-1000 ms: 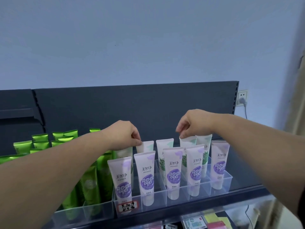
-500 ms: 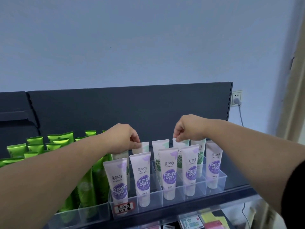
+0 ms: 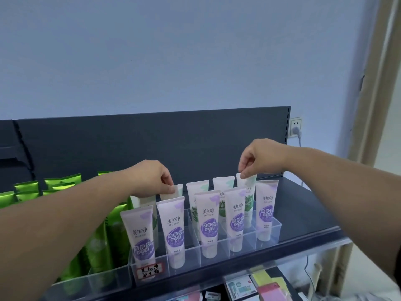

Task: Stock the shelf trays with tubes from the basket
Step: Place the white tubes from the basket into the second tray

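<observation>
On the dark shelf (image 3: 303,216) stands a clear tray (image 3: 270,232) split into compartments, with tubes set upright, cap down, in two rows. Five purple tubes (image 3: 209,222) fill the front row. White ones with a green leaf print stand behind them.

Both of the person's arms reach in over the tray. The left hand (image 3: 149,179) pinches the flat top of the left tube (image 3: 176,189) between thumb and forefinger. This tube stands in the back row, behind the second purple one from the left. The right hand (image 3: 260,157) is raised a little higher, its fingers curled. Thumb and forefinger nip the top edge of the right tube (image 3: 249,193), which is in the back row between the last two purple ones. Its lower end is hidden, so I cannot tell whether it rests in the tray.

Just left of the tray, green tubes (image 3: 102,235) crowd a second clear bin. A handwritten label (image 3: 149,271) is stuck to the tray's front left corner. Beyond the shelf's back panel, a socket (image 3: 295,123) on the wall has a plug in it.
</observation>
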Action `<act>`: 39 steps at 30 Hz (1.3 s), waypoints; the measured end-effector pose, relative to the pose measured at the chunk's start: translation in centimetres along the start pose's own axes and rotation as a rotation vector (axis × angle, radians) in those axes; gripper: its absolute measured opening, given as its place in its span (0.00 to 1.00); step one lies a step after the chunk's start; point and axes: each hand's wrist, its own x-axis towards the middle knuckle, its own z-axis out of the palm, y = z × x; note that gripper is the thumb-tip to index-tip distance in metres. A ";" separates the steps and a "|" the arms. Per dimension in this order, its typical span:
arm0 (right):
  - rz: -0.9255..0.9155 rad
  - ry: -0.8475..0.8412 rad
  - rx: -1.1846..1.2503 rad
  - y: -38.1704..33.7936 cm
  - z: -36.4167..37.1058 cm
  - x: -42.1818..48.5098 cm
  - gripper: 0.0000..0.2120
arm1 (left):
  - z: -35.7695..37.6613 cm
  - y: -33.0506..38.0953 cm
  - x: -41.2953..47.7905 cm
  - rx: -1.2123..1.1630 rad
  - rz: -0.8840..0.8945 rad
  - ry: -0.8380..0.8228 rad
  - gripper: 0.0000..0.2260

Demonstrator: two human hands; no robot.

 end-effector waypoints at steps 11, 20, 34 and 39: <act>0.106 -0.166 -0.138 2.9 1.3 -2.4 0.10 | 0.5 4.9 1.4 -0.047 0.117 0.082 0.11; 0.062 -0.189 -0.092 2.8 1.8 -1.8 0.08 | 0.8 6.0 2.1 -0.023 0.141 0.063 0.16; 0.047 -0.210 -0.035 2.7 1.8 -1.9 0.09 | 1.8 8.5 4.1 -0.018 0.149 0.093 0.10; 0.031 -0.181 -0.049 2.5 1.9 -2.0 0.11 | 2.3 9.0 4.7 -0.032 0.123 0.103 0.09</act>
